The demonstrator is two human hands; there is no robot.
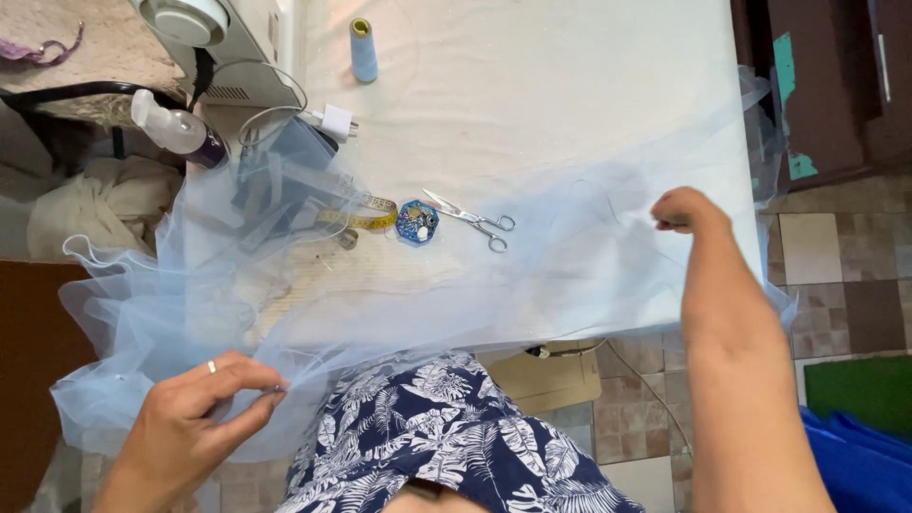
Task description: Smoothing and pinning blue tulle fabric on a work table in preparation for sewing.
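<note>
My left hand (195, 413) pinches the tulle (313, 285) edge below the scissors (472, 219), the sheer blue cloth spreading over the worktop (532, 85) around them, while my right hand (686, 210), right of them, grips it in a fist.

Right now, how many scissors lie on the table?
1. The silver scissors lie near the table's middle, beside the small blue pin box, just beyond the pale blue tulle. The tulle may hide others.
</note>
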